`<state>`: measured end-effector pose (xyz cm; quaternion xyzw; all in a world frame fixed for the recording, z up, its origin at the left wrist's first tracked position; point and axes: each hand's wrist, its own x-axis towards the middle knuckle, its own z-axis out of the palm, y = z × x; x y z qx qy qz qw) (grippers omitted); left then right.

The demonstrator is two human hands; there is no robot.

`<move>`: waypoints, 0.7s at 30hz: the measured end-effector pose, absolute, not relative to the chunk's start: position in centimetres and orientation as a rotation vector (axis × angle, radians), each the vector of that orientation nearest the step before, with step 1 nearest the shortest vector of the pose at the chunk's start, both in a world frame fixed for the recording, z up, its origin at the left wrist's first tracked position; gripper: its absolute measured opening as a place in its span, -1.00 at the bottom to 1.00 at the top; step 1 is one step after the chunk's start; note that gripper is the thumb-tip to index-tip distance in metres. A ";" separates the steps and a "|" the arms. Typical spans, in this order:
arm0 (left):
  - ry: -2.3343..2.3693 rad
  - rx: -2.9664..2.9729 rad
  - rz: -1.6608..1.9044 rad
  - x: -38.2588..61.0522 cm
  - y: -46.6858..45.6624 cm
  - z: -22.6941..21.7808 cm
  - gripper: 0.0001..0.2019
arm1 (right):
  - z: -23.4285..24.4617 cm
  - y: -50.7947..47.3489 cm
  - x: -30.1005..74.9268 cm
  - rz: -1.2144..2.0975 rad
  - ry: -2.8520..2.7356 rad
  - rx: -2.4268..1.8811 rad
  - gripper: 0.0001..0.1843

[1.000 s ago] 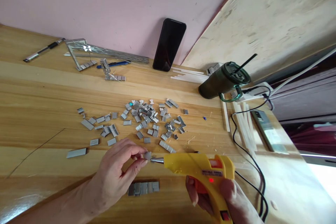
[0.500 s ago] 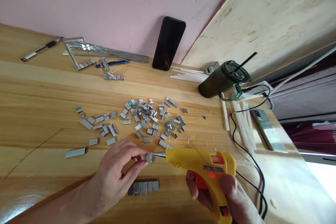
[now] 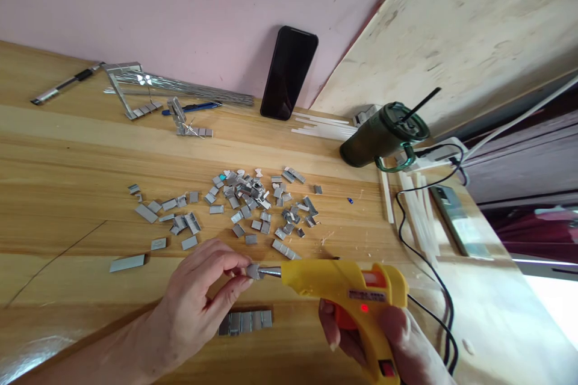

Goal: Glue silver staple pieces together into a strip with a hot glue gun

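Between the thumb and forefinger of my left hand [image 3: 205, 295] is a small grey metal piece [image 3: 253, 271]. My right hand [image 3: 397, 337] grips a yellow hot glue gun [image 3: 343, 280] with its red light lit. The gun's metal nozzle meets the right side of the held piece; whether glue is flowing cannot be made out. Below my left fingers lies a row of joined grey metal pieces [image 3: 246, 322]. Beyond both hands a loose pile of similar pieces [image 3: 246, 189] spreads over the wooden table [image 3: 67, 174].
A dark phone [image 3: 289, 72] leans on the wall. The green tumbler [image 3: 383, 135] with a straw stands right of it. White glue sticks [image 3: 418, 210], a second phone [image 3: 458, 219] and a black cable [image 3: 406, 234] lie right. Metal wires [image 3: 189, 90] and a pen [image 3: 67, 82] lie back left.
The glue gun has shifted slightly left and down, its nozzle now overlapping the small metal piece more. My left hand keeps its pinch. The whole view has shifted a little.
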<state>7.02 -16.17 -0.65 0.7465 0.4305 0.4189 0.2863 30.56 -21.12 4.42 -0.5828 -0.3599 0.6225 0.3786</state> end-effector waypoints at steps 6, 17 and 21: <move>1.155 2.044 1.118 7.0 -15.9 -0.1 -0.90 | 4.0 -21.1 31.0 1.625 -0.915 -1.471 -0.33; 1.154 2.050 1.104 6.9 -16.0 -0.2 -0.91 | 3.2 -20.2 31.4 1.845 -0.914 -1.284 -0.31; 1.176 2.036 1.102 6.9 -16.2 -0.4 -0.92 | 3.2 -20.2 31.3 1.778 -0.815 -1.348 -0.32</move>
